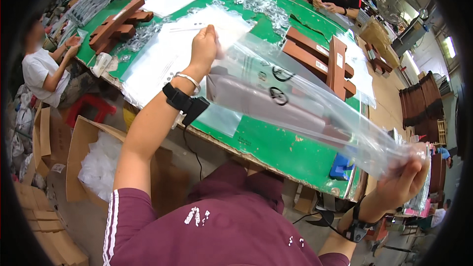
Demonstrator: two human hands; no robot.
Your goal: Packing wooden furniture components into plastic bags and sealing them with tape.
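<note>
Stretching a long clear plastic bag (315, 88) above the green tabletop (271, 148), the left hand (203, 48) pinches one end while the right hand (410, 171) clutches the bunched other end. A mauve-grey elongated bundle (241, 94) shows through the film, whether inside or behind I cannot tell, so completion is unclear; reddish-brown rectangular bars (306, 62) nearby appear unbagged.

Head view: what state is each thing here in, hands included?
Clear bag, stretched between both hands
Left hand, closed on one end
Right hand, closed on the other end
Left brown pieces, piled crosswise
Right brown pieces, one laid across others
Carton, open, flap out
White plastic, bunched inside it
Red stool, partly hidden
</note>
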